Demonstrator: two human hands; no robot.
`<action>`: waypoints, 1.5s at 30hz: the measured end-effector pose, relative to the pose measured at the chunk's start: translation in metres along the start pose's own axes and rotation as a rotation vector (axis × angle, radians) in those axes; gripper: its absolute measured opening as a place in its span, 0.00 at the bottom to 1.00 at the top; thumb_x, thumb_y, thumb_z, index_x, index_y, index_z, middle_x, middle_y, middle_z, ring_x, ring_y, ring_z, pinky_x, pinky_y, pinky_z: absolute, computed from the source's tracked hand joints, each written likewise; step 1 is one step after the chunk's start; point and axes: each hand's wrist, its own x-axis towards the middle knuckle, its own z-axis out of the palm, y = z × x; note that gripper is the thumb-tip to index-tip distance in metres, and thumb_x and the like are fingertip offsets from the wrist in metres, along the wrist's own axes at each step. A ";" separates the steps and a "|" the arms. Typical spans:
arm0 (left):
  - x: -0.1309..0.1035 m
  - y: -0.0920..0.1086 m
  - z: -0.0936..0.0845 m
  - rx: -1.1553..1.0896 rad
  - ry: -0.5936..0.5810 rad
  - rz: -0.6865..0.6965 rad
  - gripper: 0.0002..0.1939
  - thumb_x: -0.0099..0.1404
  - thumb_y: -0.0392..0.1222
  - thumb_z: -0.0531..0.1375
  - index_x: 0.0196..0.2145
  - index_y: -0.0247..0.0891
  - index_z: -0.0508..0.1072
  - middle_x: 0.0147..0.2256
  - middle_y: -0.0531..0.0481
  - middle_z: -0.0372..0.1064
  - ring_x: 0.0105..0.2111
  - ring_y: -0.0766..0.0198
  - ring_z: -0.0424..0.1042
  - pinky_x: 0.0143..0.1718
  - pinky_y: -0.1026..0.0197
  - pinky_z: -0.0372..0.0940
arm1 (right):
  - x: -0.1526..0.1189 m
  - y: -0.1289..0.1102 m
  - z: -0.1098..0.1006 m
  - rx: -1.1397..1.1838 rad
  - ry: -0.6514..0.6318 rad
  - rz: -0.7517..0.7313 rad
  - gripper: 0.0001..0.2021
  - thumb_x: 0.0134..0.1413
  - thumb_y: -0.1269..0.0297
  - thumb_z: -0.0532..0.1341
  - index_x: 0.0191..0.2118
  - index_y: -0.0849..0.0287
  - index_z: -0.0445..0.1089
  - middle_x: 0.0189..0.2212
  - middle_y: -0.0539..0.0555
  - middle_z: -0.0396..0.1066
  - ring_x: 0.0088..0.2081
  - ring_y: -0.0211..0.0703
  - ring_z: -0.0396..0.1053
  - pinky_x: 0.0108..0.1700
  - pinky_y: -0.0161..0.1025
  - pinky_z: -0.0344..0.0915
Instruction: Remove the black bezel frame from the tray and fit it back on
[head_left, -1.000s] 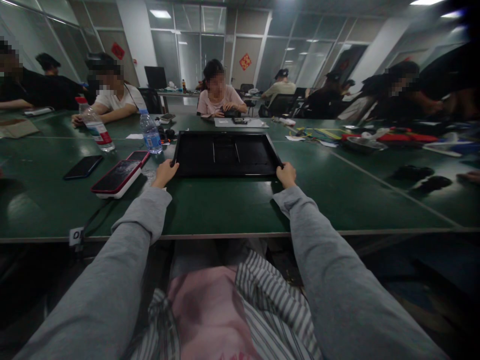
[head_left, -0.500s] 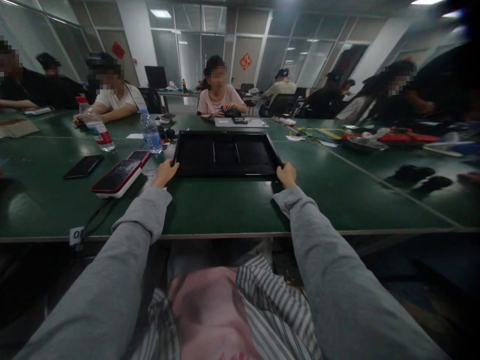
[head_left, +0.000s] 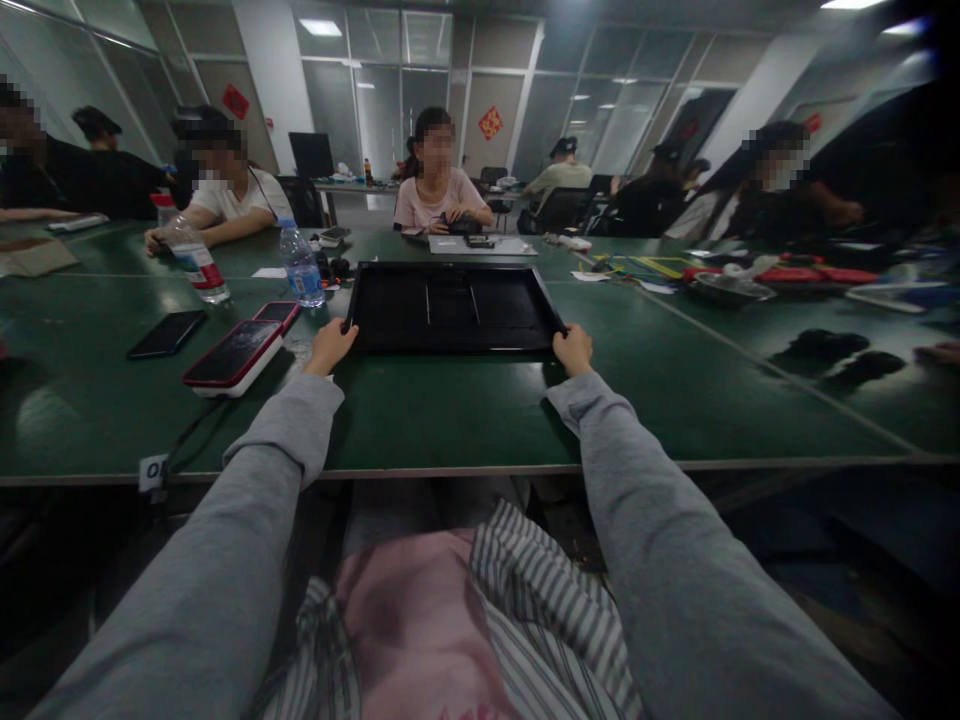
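Observation:
A shallow black rectangular tray [head_left: 390, 310] with a raised rim is over the green table, with two thin light lines across its inside. My left hand [head_left: 330, 347] grips its near left corner, fingers wrapped round the edge. At the near right corner my right hand [head_left: 574, 349] is closed on the rim in the same way. Both arms are stretched forward in grey sleeves.
Left of the tray stand two plastic bottles [head_left: 302, 265], with a black phone [head_left: 166, 334] and a red-edged device [head_left: 235, 356] nearer. Cables and red items [head_left: 787, 275] lie to the right on the green table [head_left: 450, 420]. A person in pink [head_left: 442, 195] sits opposite.
The tray and both my hands have stayed in place. The person opposite has turned their head slightly.

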 end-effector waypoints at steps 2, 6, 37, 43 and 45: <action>0.001 -0.001 0.000 -0.012 -0.001 -0.001 0.23 0.73 0.50 0.56 0.58 0.34 0.74 0.56 0.35 0.75 0.57 0.46 0.74 0.57 0.52 0.66 | 0.000 -0.001 0.000 0.005 0.004 0.002 0.23 0.60 0.67 0.54 0.59 0.67 0.71 0.53 0.69 0.73 0.54 0.58 0.69 0.59 0.53 0.63; 0.001 -0.001 0.000 -0.032 0.001 -0.002 0.23 0.73 0.50 0.56 0.59 0.34 0.74 0.57 0.36 0.75 0.57 0.48 0.74 0.58 0.53 0.66 | -0.001 -0.001 0.000 0.006 0.006 0.007 0.24 0.60 0.66 0.54 0.59 0.67 0.70 0.53 0.69 0.73 0.54 0.59 0.68 0.60 0.54 0.63; 0.001 -0.002 0.001 -0.032 0.004 0.002 0.23 0.73 0.49 0.56 0.58 0.34 0.74 0.55 0.35 0.76 0.56 0.47 0.74 0.57 0.53 0.66 | 0.001 0.001 0.001 -0.014 -0.009 0.008 0.22 0.63 0.67 0.55 0.61 0.65 0.70 0.54 0.68 0.73 0.55 0.58 0.70 0.59 0.52 0.64; -0.001 0.001 -0.001 -0.027 -0.006 -0.008 0.23 0.72 0.49 0.56 0.57 0.34 0.75 0.55 0.36 0.76 0.56 0.47 0.74 0.57 0.52 0.66 | 0.001 0.001 0.001 -0.023 -0.006 -0.005 0.22 0.62 0.67 0.54 0.59 0.66 0.71 0.53 0.69 0.73 0.54 0.59 0.69 0.59 0.53 0.63; -0.001 0.002 -0.002 -0.024 -0.007 -0.010 0.23 0.73 0.50 0.55 0.57 0.34 0.75 0.55 0.35 0.76 0.56 0.47 0.74 0.57 0.52 0.66 | 0.001 0.001 0.001 -0.028 -0.007 -0.001 0.22 0.62 0.67 0.54 0.59 0.66 0.71 0.53 0.69 0.73 0.54 0.59 0.69 0.59 0.53 0.63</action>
